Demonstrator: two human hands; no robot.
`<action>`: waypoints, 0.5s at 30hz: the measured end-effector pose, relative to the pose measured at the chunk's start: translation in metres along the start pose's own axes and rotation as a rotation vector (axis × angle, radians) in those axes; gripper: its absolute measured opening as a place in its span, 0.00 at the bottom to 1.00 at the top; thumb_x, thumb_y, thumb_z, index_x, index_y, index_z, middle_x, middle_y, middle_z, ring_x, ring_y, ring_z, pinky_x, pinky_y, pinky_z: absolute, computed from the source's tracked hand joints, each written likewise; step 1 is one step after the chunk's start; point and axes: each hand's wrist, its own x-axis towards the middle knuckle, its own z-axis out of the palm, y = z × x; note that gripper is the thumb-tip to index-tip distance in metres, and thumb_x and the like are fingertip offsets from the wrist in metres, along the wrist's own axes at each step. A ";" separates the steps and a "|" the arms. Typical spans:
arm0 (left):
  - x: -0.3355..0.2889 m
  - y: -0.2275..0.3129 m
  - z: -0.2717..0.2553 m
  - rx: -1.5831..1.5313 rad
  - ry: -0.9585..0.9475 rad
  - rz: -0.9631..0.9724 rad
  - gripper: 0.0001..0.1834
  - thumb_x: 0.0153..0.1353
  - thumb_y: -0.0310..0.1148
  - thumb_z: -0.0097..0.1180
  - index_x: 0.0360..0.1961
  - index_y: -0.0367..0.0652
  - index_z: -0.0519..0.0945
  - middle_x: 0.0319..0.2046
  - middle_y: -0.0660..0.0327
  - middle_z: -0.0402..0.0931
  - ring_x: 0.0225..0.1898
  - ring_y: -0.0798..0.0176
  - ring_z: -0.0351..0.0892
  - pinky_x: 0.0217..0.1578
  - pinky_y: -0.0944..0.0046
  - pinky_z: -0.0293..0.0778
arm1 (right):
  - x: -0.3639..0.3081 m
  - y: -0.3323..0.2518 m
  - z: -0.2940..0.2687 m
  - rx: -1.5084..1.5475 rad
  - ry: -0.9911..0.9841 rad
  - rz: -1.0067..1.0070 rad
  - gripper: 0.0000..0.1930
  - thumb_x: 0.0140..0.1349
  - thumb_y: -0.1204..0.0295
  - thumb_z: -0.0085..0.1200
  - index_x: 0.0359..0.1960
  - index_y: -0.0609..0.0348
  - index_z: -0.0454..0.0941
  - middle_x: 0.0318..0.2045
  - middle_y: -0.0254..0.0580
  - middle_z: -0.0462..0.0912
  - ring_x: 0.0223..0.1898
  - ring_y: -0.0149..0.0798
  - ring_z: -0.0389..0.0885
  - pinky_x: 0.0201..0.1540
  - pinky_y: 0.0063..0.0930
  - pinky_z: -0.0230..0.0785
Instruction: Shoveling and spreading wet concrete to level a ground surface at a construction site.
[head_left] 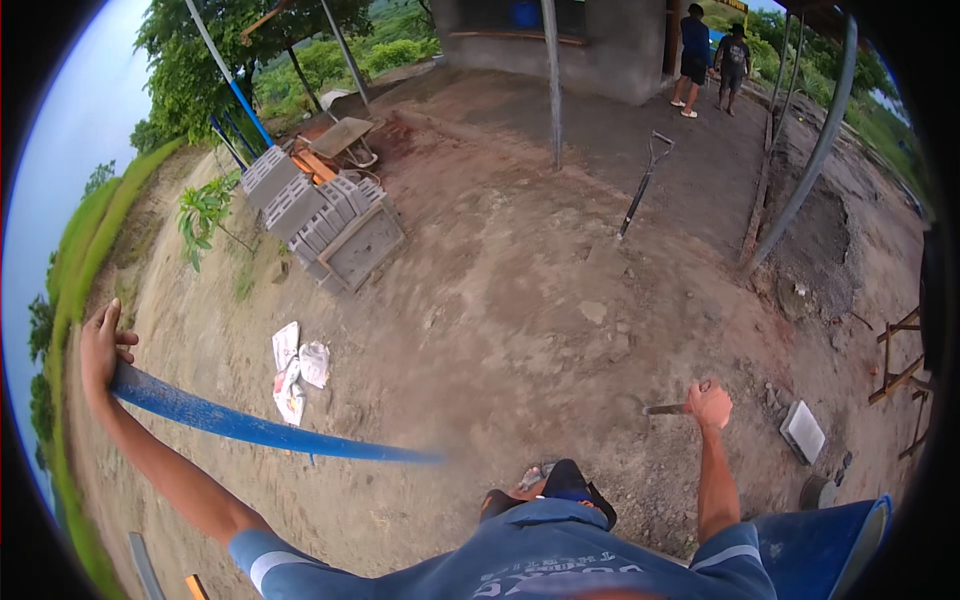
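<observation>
At the far left, my left hand (106, 342) is raised with its fingers loosely bent and apart. Its wrist is beside the upper end of a blue post (240, 424), which slants down toward my feet. I cannot tell whether they touch. On the right, my right hand (710, 404) is closed round a short, rod-like handle (664, 409) that sticks out to the left. The rest of that tool is hidden or too small to make out.
Grey concrete blocks (300, 205) are stacked at the back left, near a wheelbarrow (343, 140). A shovel (645, 190) stands upright in the dirt ahead. White sacks (290, 372) lie left, a white container (802, 432) right, near a blue drum (815, 545). Two people (692, 60) stand far back.
</observation>
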 end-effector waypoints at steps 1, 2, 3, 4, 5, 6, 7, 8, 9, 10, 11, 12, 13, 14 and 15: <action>0.001 -0.001 -0.001 -0.003 0.002 0.014 0.29 0.60 0.52 0.47 0.54 0.41 0.71 0.15 0.58 0.73 0.08 0.69 0.65 0.11 0.69 0.62 | -0.001 0.000 0.000 0.001 -0.005 -0.008 0.14 0.50 0.59 0.49 0.26 0.56 0.76 0.19 0.47 0.80 0.26 0.50 0.80 0.33 0.40 0.72; 0.002 -0.002 -0.001 -0.002 0.002 0.012 0.29 0.60 0.52 0.47 0.54 0.41 0.71 0.15 0.58 0.73 0.08 0.69 0.65 0.11 0.69 0.62 | -0.001 0.000 -0.004 0.010 -0.009 -0.004 0.14 0.50 0.59 0.49 0.26 0.57 0.76 0.19 0.47 0.80 0.27 0.50 0.80 0.33 0.41 0.72; 0.003 -0.003 -0.001 -0.007 0.000 0.011 0.29 0.60 0.53 0.47 0.54 0.41 0.71 0.15 0.58 0.73 0.08 0.69 0.65 0.11 0.69 0.62 | -0.001 -0.001 -0.006 0.019 -0.014 0.000 0.14 0.50 0.59 0.49 0.27 0.57 0.76 0.18 0.47 0.80 0.27 0.50 0.80 0.34 0.41 0.72; 0.003 -0.004 -0.001 -0.013 -0.002 0.010 0.30 0.60 0.53 0.47 0.54 0.41 0.71 0.15 0.58 0.73 0.08 0.69 0.65 0.11 0.69 0.62 | 0.000 -0.001 -0.004 0.019 -0.015 -0.001 0.14 0.50 0.59 0.49 0.27 0.57 0.76 0.18 0.47 0.80 0.27 0.50 0.80 0.34 0.41 0.72; 0.005 -0.004 -0.001 -0.014 -0.005 0.013 0.30 0.60 0.53 0.47 0.54 0.41 0.71 0.15 0.58 0.73 0.08 0.69 0.65 0.11 0.69 0.62 | 0.000 0.000 -0.002 0.015 -0.018 0.013 0.14 0.50 0.59 0.49 0.27 0.58 0.76 0.18 0.46 0.80 0.26 0.50 0.80 0.33 0.40 0.72; 0.005 -0.004 -0.001 -0.019 -0.012 0.000 0.30 0.60 0.53 0.47 0.54 0.41 0.70 0.15 0.58 0.73 0.08 0.69 0.65 0.11 0.69 0.62 | 0.001 0.001 0.000 0.012 -0.022 0.027 0.15 0.50 0.59 0.49 0.27 0.58 0.76 0.18 0.45 0.80 0.26 0.50 0.80 0.33 0.40 0.72; 0.004 -0.004 -0.002 -0.023 -0.020 -0.013 0.30 0.60 0.53 0.46 0.55 0.40 0.70 0.15 0.58 0.73 0.08 0.69 0.65 0.11 0.69 0.62 | 0.003 0.002 0.002 0.011 -0.021 0.031 0.15 0.50 0.59 0.49 0.27 0.58 0.76 0.18 0.45 0.80 0.26 0.50 0.80 0.33 0.40 0.72; 0.005 -0.004 -0.001 -0.023 -0.023 -0.009 0.30 0.60 0.53 0.46 0.55 0.40 0.70 0.15 0.58 0.73 0.08 0.69 0.65 0.11 0.69 0.62 | 0.003 0.002 0.004 0.000 -0.028 0.038 0.15 0.50 0.59 0.49 0.27 0.59 0.76 0.18 0.45 0.80 0.26 0.49 0.80 0.33 0.40 0.72; 0.005 -0.005 -0.001 -0.024 -0.022 -0.016 0.30 0.60 0.53 0.46 0.55 0.40 0.70 0.16 0.58 0.73 0.08 0.69 0.65 0.10 0.69 0.62 | 0.004 0.002 0.005 -0.010 -0.035 0.045 0.15 0.50 0.59 0.49 0.28 0.59 0.76 0.18 0.44 0.80 0.25 0.49 0.80 0.33 0.40 0.72; 0.005 -0.005 -0.002 -0.025 -0.021 -0.024 0.31 0.60 0.54 0.46 0.55 0.40 0.69 0.16 0.58 0.73 0.08 0.69 0.66 0.10 0.69 0.61 | 0.004 0.002 0.006 -0.011 -0.036 0.049 0.15 0.50 0.59 0.49 0.28 0.59 0.76 0.18 0.44 0.80 0.25 0.49 0.80 0.33 0.40 0.72; 0.005 -0.006 -0.002 -0.023 -0.022 -0.021 0.31 0.60 0.54 0.46 0.55 0.40 0.69 0.16 0.58 0.73 0.08 0.69 0.66 0.10 0.69 0.61 | 0.004 -0.002 0.005 0.006 -0.036 0.043 0.15 0.50 0.59 0.49 0.28 0.59 0.76 0.18 0.44 0.80 0.25 0.49 0.79 0.32 0.40 0.72; 0.005 -0.006 -0.003 -0.007 -0.016 -0.022 0.31 0.60 0.54 0.46 0.55 0.40 0.69 0.16 0.59 0.73 0.08 0.69 0.66 0.10 0.69 0.61 | 0.004 -0.004 0.005 0.023 -0.036 0.036 0.15 0.50 0.59 0.49 0.28 0.59 0.76 0.17 0.44 0.80 0.25 0.48 0.79 0.32 0.40 0.72; 0.005 -0.008 -0.004 0.009 -0.009 -0.024 0.31 0.60 0.54 0.46 0.55 0.40 0.69 0.16 0.59 0.73 0.08 0.69 0.66 0.10 0.69 0.61 | 0.006 -0.005 0.007 0.024 -0.039 0.038 0.15 0.50 0.59 0.49 0.28 0.59 0.76 0.17 0.44 0.80 0.25 0.48 0.79 0.32 0.40 0.72; 0.004 -0.008 -0.004 0.011 -0.011 -0.023 0.31 0.60 0.54 0.46 0.55 0.40 0.69 0.16 0.59 0.73 0.08 0.69 0.66 0.10 0.69 0.61 | 0.007 -0.005 0.011 0.026 -0.063 0.030 0.15 0.50 0.59 0.49 0.29 0.59 0.76 0.18 0.44 0.80 0.25 0.48 0.79 0.32 0.39 0.72; 0.003 -0.009 -0.003 0.013 -0.005 -0.022 0.31 0.60 0.54 0.46 0.55 0.40 0.69 0.16 0.59 0.73 0.08 0.69 0.66 0.10 0.69 0.61 | 0.009 -0.006 0.015 0.027 -0.086 0.022 0.15 0.51 0.60 0.49 0.30 0.59 0.76 0.18 0.44 0.80 0.25 0.48 0.79 0.32 0.39 0.72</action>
